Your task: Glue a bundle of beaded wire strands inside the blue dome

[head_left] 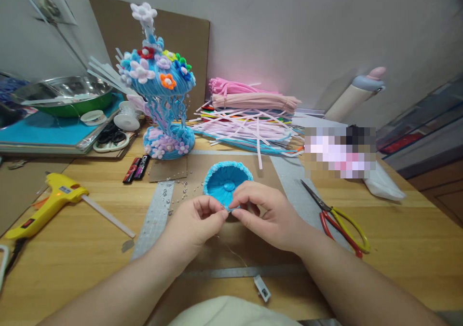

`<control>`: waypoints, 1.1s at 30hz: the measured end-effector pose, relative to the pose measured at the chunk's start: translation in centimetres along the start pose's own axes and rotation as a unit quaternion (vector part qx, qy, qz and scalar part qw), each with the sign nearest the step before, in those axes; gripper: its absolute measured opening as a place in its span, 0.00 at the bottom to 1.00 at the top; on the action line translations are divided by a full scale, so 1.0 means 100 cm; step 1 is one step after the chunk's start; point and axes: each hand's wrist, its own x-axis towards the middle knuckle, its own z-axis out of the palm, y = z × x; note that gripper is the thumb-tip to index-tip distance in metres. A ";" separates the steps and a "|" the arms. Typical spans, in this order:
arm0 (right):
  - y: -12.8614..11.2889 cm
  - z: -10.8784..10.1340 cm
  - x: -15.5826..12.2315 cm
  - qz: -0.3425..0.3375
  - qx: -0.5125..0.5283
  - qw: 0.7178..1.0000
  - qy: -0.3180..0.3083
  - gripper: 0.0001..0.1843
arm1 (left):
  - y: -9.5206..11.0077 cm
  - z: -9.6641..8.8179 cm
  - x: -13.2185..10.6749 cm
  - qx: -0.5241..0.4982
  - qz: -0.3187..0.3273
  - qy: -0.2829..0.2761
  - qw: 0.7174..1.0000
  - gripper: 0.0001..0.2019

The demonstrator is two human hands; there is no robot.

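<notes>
Blue chenille bowl (220, 182), its hollow facing the viewer, sits just beyond the meeting fingertips, the right hand (269, 215) overlapping its near edge, the left hand (200, 222) lower left, both pinched together on a tiny piece (226, 208) too small to identify.

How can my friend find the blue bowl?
On the wooden table, find the brown cardboard in the middle. The blue bowl is there, just past the person's fingers. Unlike the tall, flower-covered blue decoration, it's low and hollow, with a bumpy rim.
</notes>
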 end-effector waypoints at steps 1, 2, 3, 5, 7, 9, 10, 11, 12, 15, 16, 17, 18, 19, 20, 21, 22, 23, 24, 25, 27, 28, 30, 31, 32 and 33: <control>0.000 0.000 0.000 -0.007 -0.005 1.000 -0.002 0.02 | 0.001 0.001 -0.001 0.025 0.017 0.017 0.999 0.11; 0.001 0.000 0.000 -0.012 -0.008 1.000 -0.003 0.02 | 0.002 0.001 -0.001 0.053 0.035 0.032 0.997 0.09; 0.003 0.000 0.000 -0.017 -0.009 1.000 -0.001 0.02 | 0.003 0.002 -0.002 0.080 0.056 0.045 0.994 0.07; 0.006 0.001 -0.001 -0.027 -0.006 1.000 0.002 0.03 | 0.005 0.003 -0.004 0.120 0.088 0.062 0.987 0.05; 0.009 0.002 -0.001 -0.041 -0.001 0.999 0.008 0.03 | 0.006 0.003 -0.005 0.126 0.094 0.061 0.986 0.04; 0.011 0.004 -0.002 -0.057 0.004 0.998 0.017 0.04 | 0.005 0.001 -0.005 0.100 0.074 0.042 0.991 0.06; 0.011 0.004 -0.002 -0.065 0.006 0.998 0.022 0.05 | 0.004 0.000 -0.004 0.081 0.061 0.029 0.994 0.07; 0.011 0.005 -0.002 -0.072 0.009 0.997 0.026 0.06 | 0.003 -0.001 -0.003 0.062 0.049 0.014 0.997 0.08; 0.010 0.006 -0.002 -0.079 0.010 0.996 0.031 0.07 | 0.002 -0.002 -0.003 0.043 0.036 -0.001 0.998 0.09; 0.006 0.006 -0.002 -0.088 0.014 0.995 0.046 0.07 | 0.000 -0.005 -0.002 -0.020 -0.004 -0.049 0.999 0.12; 0.005 0.006 -0.002 -0.083 0.013 0.995 0.045 0.06 | 0.000 -0.005 -0.002 -0.037 -0.017 -0.060 0.997 0.13; 0.004 0.006 -0.002 -0.076 0.012 0.996 0.036 0.04 | 0.000 -0.005 -0.002 -0.051 -0.027 -0.066 0.996 0.14; 0.004 0.005 -0.001 -0.069 0.010 0.997 0.023 0.03 | 0.001 -0.005 -0.002 -0.061 -0.035 -0.070 0.995 0.14; 0.004 0.005 -0.001 -0.064 0.009 0.998 0.011 0.03 | 0.001 -0.005 -0.002 -0.066 -0.041 -0.074 0.994 0.14; 0.004 0.004 -0.001 -0.060 0.008 0.998 0.002 0.03 | 0.002 -0.004 -0.002 -0.070 -0.046 -0.077 0.994 0.14; 0.005 0.004 -0.001 -0.058 0.008 0.998 -0.002 0.03 | 0.002 -0.004 -0.001 -0.074 -0.051 -0.082 0.993 0.14; 0.005 0.004 -0.001 -0.058 0.008 0.998 -0.001 0.04 | 0.002 -0.004 -0.001 -0.079 -0.057 -0.090 0.991 0.13; 0.006 0.004 -0.001 -0.060 0.009 0.998 0.002 0.05 | 0.002 -0.004 -0.001 -0.084 -0.061 -0.097 0.990 0.13; 0.007 0.005 -0.002 -0.061 0.012 0.998 0.006 0.06 | 0.001 -0.005 0.000 -0.088 -0.066 -0.103 0.989 0.13; 0.008 0.005 -0.002 -0.065 0.020 0.998 0.011 0.06 | 0.001 -0.006 0.000 -0.091 -0.068 -0.107 0.988 0.12; 0.008 0.007 -0.002 -0.066 0.042 0.997 0.025 0.06 | -0.001 -0.007 0.001 -0.090 -0.067 -0.110 0.988 0.12; 0.008 0.008 -0.002 -0.058 0.055 0.996 0.032 0.06 | -0.001 -0.008 0.001 -0.089 -0.062 -0.109 0.988 0.12; 0.008 0.010 -0.002 -0.024 0.094 0.994 0.046 0.03 | -0.002 -0.009 0.002 -0.087 -0.052 -0.103 0.990 0.12; 0.008 0.010 -0.002 -0.002 0.117 0.992 0.049 0.02 | -0.003 -0.010 0.002 -0.086 -0.048 -0.099 0.990 0.12; 0.008 0.011 -0.001 0.020 0.141 0.988 0.051 0.02 | -0.003 -0.010 0.002 -0.086 -0.046 -0.098 0.990 0.12; 0.009 0.012 -0.001 0.039 0.165 0.984 0.052 0.01 | -0.003 -0.010 0.002 -0.085 -0.045 -0.097 0.991 0.12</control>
